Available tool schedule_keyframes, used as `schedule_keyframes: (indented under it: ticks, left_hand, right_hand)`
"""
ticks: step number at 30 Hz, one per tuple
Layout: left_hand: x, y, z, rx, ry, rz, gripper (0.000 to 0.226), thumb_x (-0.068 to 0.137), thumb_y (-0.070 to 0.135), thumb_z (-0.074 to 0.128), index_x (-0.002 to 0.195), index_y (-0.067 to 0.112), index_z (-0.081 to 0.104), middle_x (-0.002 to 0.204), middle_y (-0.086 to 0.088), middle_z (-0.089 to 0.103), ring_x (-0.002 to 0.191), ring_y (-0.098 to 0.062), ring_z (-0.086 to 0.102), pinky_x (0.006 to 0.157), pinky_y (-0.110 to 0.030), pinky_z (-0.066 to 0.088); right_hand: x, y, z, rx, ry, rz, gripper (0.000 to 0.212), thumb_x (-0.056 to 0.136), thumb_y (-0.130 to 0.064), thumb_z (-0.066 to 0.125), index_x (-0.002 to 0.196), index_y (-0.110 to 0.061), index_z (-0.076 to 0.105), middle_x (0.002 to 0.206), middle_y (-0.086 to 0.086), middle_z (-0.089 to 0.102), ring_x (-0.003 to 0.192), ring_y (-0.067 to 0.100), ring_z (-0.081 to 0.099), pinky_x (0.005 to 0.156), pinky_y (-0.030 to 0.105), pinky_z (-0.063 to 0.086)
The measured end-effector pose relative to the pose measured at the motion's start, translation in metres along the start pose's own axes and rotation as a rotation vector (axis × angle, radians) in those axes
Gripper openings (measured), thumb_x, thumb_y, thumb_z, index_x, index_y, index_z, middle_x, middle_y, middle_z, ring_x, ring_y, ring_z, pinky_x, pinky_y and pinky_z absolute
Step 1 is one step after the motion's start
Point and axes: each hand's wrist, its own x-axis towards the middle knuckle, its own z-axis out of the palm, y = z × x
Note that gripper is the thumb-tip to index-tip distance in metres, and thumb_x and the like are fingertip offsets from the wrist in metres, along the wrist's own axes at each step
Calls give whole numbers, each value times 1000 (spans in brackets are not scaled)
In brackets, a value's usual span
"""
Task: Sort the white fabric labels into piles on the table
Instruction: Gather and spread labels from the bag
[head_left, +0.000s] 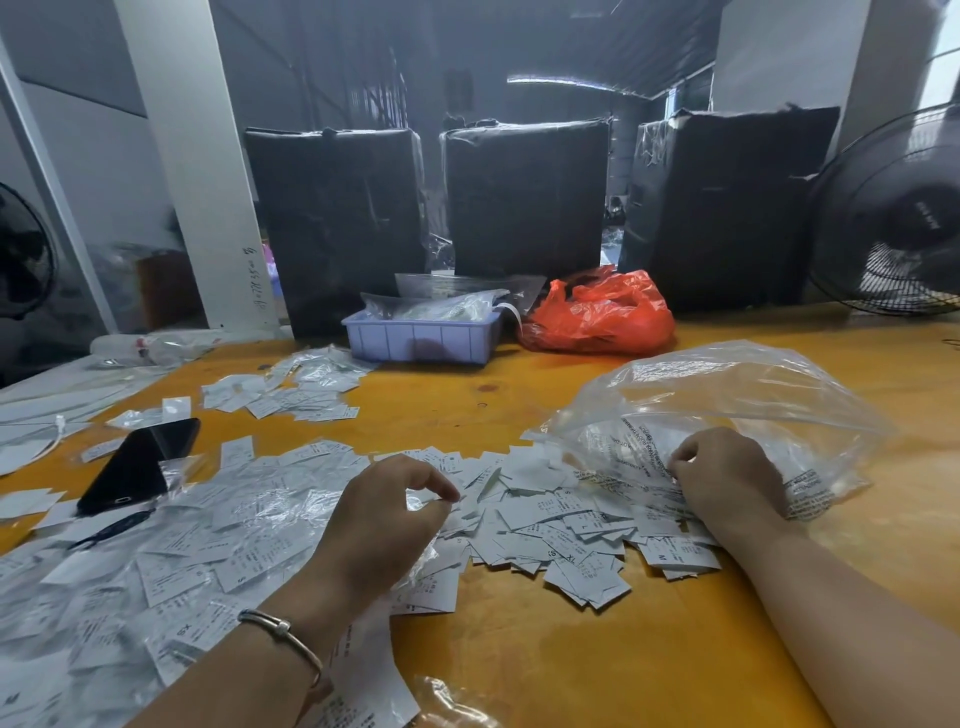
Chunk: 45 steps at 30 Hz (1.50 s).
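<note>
Sorting labels: we are picking through the loose heap.

On the table (519, 665), labels (545, 525) spill from the bag (727, 395) at right; our right hand (727, 475) pinches its edge, our left hand (384, 514) hovers curled and empty, so next we must single out one label.

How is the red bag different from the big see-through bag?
The red bag is orange-red and hides what is inside; the clear bag lets you see the printed labels through it. The red bag sits scrunched at the back beside the purple tray, untouched; the clear bag lies puffed up near the front, with the right hand at its opening. Both are thin crinkly plastic on the yellow table.
</note>
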Motion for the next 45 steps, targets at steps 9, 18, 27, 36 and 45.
schedule_keyframes:
  ticks: [9, 18, 27, 36, 45]
  left_hand:
    - [1, -1, 0, 17, 5, 16, 15, 85, 19, 66, 80, 33, 69, 100, 19, 63, 104, -4, 56, 93, -35, 48]
    - [0, 12, 0, -194, -230, 131, 56, 77, 58, 66, 128, 51, 47, 123, 35, 50, 116, 15, 47, 79, -7, 46]
    - [-4, 25, -2, -520, -328, 32, 42, 80, -7, 70, 118, 8, 62, 80, -10, 71, 74, -18, 66, 74, -23, 55]
    - [2, 11, -6, -419, 4, -35, 5, 80, 11, 74, 76, 11, 74, 64, 0, 68, 58, -2, 59, 56, -10, 45]
    - [1, 13, -5, -409, -43, -34, 18, 81, 17, 74, 76, 4, 64, 68, -6, 61, 61, -10, 56, 55, -13, 45]
  right_hand:
    - [4, -6, 1, 147, 313, -75, 26, 91, -23, 57, 100, 1, 63, 101, 18, 60, 96, 36, 53, 73, 37, 44]
    - [-41, -45, -14, 867, -970, -390, 28, 98, -12, 39, 78, -6, 58, 74, 12, 62, 60, 16, 49, 52, 23, 36]
    - [-61, -56, -13, 873, -1023, -512, 28, 101, -18, 39, 83, -2, 54, 70, 13, 58, 56, 15, 46, 51, 25, 31]
    - [-38, -38, 5, 268, -248, -681, 25, 79, -32, 73, 104, -27, 67, 94, -12, 62, 88, 9, 54, 78, 33, 49]
    - [-40, -46, 21, -30, -295, -812, 36, 82, -51, 64, 109, -28, 68, 114, -17, 58, 109, 7, 46, 94, 33, 35]
